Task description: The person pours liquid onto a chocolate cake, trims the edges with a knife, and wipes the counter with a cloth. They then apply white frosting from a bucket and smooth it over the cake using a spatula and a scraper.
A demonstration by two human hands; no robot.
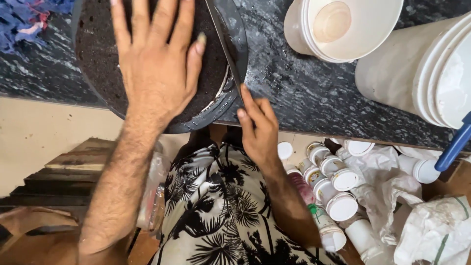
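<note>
Knife work round the inside of a pan, by the look of things. Left hand spread wide, fingers flat on top of the dark cake, holding nothing, just pressing down. Right hand closed narrow round the handle of a long knife, forefinger laid along the top, blade slotted between cake and the right-hand wall of the round pan. Cake sitting inside that pan, pan parked at the near edge of the dark speckled counter and seemingly poking a bit over the edge. Tips, for what they're worth: keep the blade upright and hard against the metal rather than leaning into the crumb, otherwise goodbye clean sides. Go with short gentle strokes, no levering. Better to turn the pan with the flat hand than to twist the knife wrist round at an awkward angle. Keep the pressure on top light, enough to stop sliding, not enough to dent the surface. Mind that left thumb, sitting just beside the blade right now. Worth nudging the pan back from the edge too, given the overhang. White tubs off to the right, well apart from the knife, so no bother there. Small white-lidded jars down below the counter near the right forearm, so watch the elbow. Blue cloth far left, handy for wiping the blade.
</note>
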